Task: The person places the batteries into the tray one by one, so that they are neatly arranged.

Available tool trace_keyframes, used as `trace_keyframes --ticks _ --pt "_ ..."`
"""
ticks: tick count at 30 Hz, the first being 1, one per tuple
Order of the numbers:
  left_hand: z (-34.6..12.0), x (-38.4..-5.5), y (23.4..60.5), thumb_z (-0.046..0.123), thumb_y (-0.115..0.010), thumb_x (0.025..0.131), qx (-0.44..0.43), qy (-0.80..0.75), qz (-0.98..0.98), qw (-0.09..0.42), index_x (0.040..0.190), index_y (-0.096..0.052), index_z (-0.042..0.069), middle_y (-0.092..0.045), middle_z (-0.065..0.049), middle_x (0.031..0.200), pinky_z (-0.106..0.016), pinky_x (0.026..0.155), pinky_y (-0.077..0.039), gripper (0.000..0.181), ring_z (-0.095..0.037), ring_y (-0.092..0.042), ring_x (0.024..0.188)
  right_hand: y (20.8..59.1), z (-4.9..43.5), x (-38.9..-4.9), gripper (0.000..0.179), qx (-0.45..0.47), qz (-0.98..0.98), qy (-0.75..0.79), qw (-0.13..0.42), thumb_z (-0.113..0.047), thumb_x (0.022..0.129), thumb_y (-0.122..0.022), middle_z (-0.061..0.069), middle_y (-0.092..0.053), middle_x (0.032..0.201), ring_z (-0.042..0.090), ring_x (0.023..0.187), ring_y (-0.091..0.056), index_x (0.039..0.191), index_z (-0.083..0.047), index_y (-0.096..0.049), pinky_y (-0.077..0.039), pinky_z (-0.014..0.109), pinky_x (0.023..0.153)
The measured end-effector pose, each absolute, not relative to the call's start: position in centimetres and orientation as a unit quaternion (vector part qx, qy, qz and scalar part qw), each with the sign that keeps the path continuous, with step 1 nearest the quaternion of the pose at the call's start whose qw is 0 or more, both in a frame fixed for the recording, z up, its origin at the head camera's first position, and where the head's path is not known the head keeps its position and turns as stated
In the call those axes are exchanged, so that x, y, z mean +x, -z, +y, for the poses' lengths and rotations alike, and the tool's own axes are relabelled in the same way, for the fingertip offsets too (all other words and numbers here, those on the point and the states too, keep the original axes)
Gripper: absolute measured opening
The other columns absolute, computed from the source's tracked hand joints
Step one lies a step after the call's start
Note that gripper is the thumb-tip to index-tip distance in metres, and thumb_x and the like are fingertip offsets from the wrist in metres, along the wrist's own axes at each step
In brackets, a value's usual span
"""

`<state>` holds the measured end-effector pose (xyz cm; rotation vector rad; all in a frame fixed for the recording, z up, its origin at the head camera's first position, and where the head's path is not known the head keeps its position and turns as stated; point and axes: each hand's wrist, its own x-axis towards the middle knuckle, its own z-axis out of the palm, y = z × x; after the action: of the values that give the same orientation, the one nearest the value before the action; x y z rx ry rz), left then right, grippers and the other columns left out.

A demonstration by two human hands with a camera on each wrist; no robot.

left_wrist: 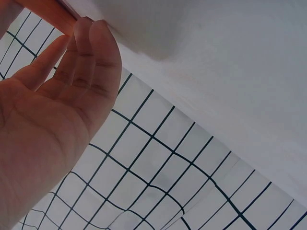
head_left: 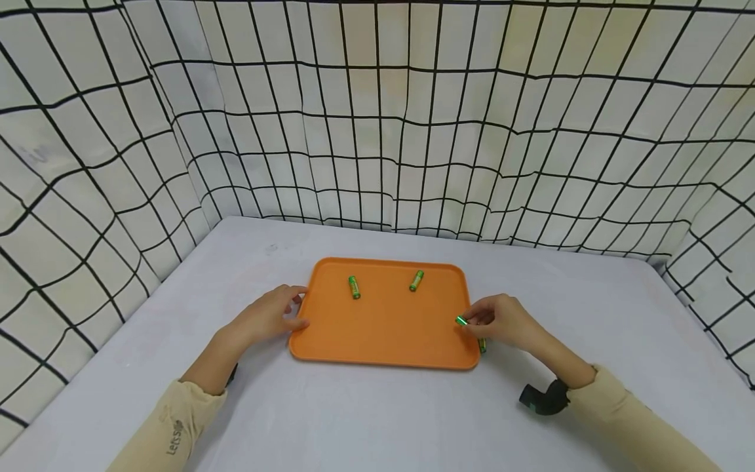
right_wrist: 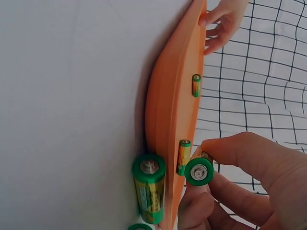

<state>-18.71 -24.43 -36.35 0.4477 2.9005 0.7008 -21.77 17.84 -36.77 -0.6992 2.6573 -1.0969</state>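
Note:
An orange tray lies on the white table, with two green-and-gold batteries, one at left and one at right, on its far half. My left hand holds the tray's left rim, thumb over the edge and fingers curved against the side; its fingertips meet the orange edge in the left wrist view. Between thumb and fingers, my right hand pinches another battery above the tray's right edge, its metal end facing the right wrist camera.
Outside the tray's right side stands a battery, with the green end of another at the bottom of the right wrist view. White walls with black netting enclose the table's far side and both ends. A black wrist device sits by the right sleeve.

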Motion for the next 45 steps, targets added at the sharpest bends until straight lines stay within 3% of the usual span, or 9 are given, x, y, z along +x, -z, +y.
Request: trace_keyframes --ticks 13,45 --pt "-24.5 -18.7 36.5 0.024 -0.074 0.087 0.151 -0.228 0.96 0.057 0.136 -0.048 -0.006 -0.058 -0.016 0.112 -0.046 0.083 -0.048 0.063 -0.028 -0.056 0.094 37.8 16.3 -21.2 0.015 -0.293 0.877 0.365 0.109 -0.008 0.082 -0.075 -0.002 -0.064 0.076 0.008 0.067 -0.056 0.092 0.001 -0.072 -0.048 0.02 0.06" --pt "-24.5 -19.0 36.4 0.022 -0.073 0.088 0.142 -0.236 0.959 0.068 0.137 -0.046 -0.007 -0.057 -0.017 0.114 -0.048 0.087 -0.047 0.063 -0.031 -0.055 0.1 38.4 15.4 -21.1 0.013 -0.3 0.882 0.35 0.1 -0.01 0.081 -0.077 -0.005 -0.062 0.074 0.005 0.066 -0.054 0.091 -0.002 -0.073 -0.048 0.02 0.061"
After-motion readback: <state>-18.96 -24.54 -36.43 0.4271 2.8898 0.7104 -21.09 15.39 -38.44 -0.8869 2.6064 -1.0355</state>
